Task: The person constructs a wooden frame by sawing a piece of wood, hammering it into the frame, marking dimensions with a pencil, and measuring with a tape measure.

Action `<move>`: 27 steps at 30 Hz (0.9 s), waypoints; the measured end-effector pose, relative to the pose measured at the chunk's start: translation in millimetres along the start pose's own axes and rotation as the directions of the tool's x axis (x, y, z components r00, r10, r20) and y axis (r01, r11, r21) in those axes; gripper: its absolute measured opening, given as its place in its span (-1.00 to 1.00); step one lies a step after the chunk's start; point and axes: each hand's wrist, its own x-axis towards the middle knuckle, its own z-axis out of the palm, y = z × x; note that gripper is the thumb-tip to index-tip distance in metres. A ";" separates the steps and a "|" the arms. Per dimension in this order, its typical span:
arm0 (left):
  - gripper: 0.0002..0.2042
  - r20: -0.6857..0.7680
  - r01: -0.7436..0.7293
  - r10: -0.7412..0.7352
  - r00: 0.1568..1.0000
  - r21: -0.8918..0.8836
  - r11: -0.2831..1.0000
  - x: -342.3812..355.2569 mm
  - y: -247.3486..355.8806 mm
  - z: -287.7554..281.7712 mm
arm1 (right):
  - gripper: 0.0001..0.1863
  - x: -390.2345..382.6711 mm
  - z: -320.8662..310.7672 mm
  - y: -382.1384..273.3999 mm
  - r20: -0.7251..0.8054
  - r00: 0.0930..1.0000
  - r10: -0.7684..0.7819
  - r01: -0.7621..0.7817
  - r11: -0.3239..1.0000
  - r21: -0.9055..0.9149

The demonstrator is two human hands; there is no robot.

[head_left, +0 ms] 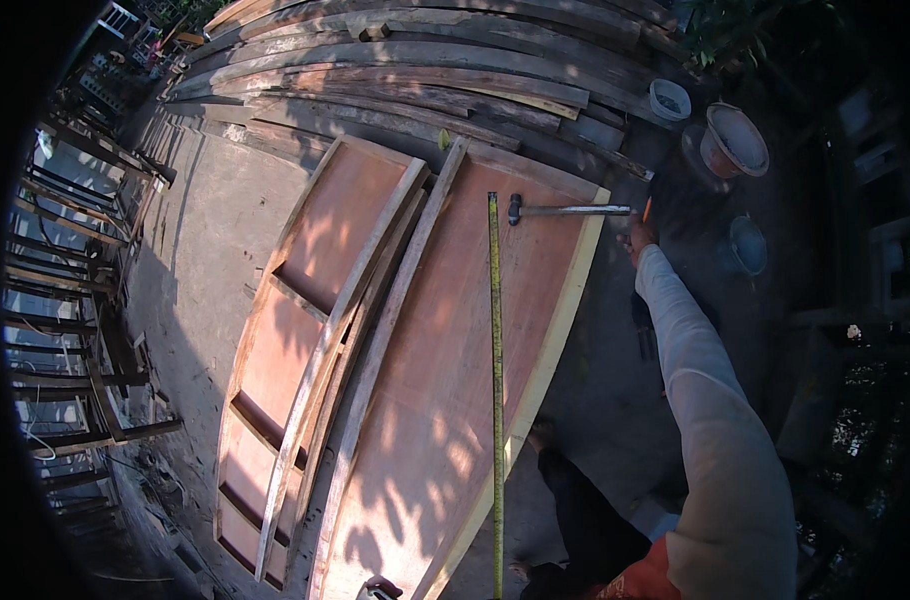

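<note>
My right hand (640,238), at the end of a pale sleeve, is closed round an orange pencil (649,208) just beyond the right edge of a large plywood panel (425,390). A hammer (565,211) lies crosswise near the panel's far end, its handle reaching toward that hand. A yellow tape measure blade (495,380) runs lengthwise over the panel to the lower edge. At the bottom edge sits a small dark object (380,590), too cut off to name; I cannot make out my left hand. Beside the panel lies a framed plywood piece (345,220) with wooden crosspieces.
Long weathered boards (395,60) lie stacked beyond the panels. Buckets (668,98) and a terracotta-coloured tub (730,140) stand at the right on the concrete ground (200,240). A wooden slatted structure (70,320) lines the left. A dark-trousered leg (585,520) shows at lower right.
</note>
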 end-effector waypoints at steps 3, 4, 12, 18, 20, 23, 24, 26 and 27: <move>-0.67 0.063 0.071 -0.072 0.995 0.019 0.997 -7.4 12.9 43.9 | -0.70 57.8 14.1 -13.1 0.053 0.998 0.033 -0.035 0.998 0.053; -0.67 0.084 0.093 -0.095 0.992 0.024 0.995 -13.9 12.3 57.1 | -0.72 70.9 16.3 -19.3 0.087 0.995 0.040 -0.046 0.997 0.070; -0.67 0.144 0.178 -0.175 0.974 -0.002 0.984 -66.6 -8.9 75.9 | -0.79 -14.0 31.0 5.6 0.398 0.917 0.009 -0.087 0.980 0.179; -0.67 0.155 0.146 -0.130 0.979 -0.103 0.984 -73.7 -20.7 76.1 | -0.84 -160.3 48.6 55.3 0.353 0.924 0.149 -0.255 0.926 0.277; -0.67 0.157 0.138 -0.114 0.981 -0.150 0.979 -77.8 -28.6 74.0 | -0.85 -247.1 60.3 86.7 0.370 0.909 0.192 -0.274 0.944 0.183; -0.67 0.162 0.105 -0.073 0.984 -0.196 0.975 -85.5 -36.8 73.3 | -0.82 -358.3 51.3 123.0 0.540 0.701 0.466 -0.337 0.883 -0.326; -0.67 0.175 0.072 -0.047 0.984 -0.144 0.987 -85.0 -34.1 76.0 | -0.75 -379.6 37.7 134.5 0.549 0.664 0.507 -0.378 0.862 -0.338; -0.65 0.157 -0.006 0.003 0.988 0.022 1.000 -82.8 -31.9 63.3 | -0.68 -433.8 22.0 133.7 0.560 0.641 0.525 -0.542 0.826 -0.154; -0.65 0.162 -0.015 0.012 0.987 0.022 1.000 -77.6 -35.5 62.0 | -0.60 -455.6 11.4 130.5 0.568 0.621 0.540 -0.672 0.740 0.031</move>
